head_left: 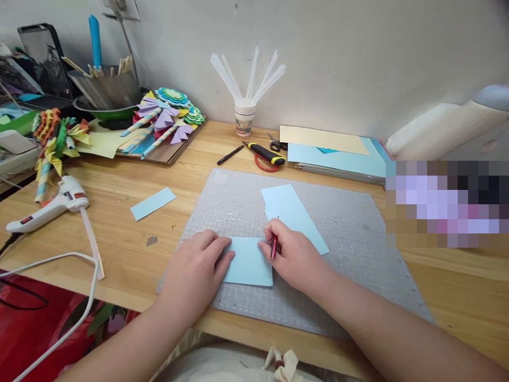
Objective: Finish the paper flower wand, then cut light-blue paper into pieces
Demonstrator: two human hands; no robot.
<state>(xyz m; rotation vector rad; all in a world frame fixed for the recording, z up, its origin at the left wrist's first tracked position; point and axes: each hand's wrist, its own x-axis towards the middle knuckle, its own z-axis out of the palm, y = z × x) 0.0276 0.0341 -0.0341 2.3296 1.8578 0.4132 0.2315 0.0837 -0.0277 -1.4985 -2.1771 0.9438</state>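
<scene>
A light blue paper rectangle (248,268) lies near the front of the grey cutting mat (342,212). My left hand (201,265) rests on its left side, fingers apart and pressing it flat. With bent fingers, my right hand (292,252) holds a dark red pen (274,247) at the paper's upper right corner; the thumb touches the paper's edge. Behind that hand lies a larger light blue sheet (296,215) with a stepped left edge. A small blue strip (153,203) sits on the wooden table left of the mat.
A white glue gun (51,204) and its cable are at the left. Behind the mat are a black pen (230,154), a yellow-black cutter (265,154), scissors (277,142), a paper cup (244,119) with white strips, and stacked paper (338,159). Paper flowers (165,119) lie back left.
</scene>
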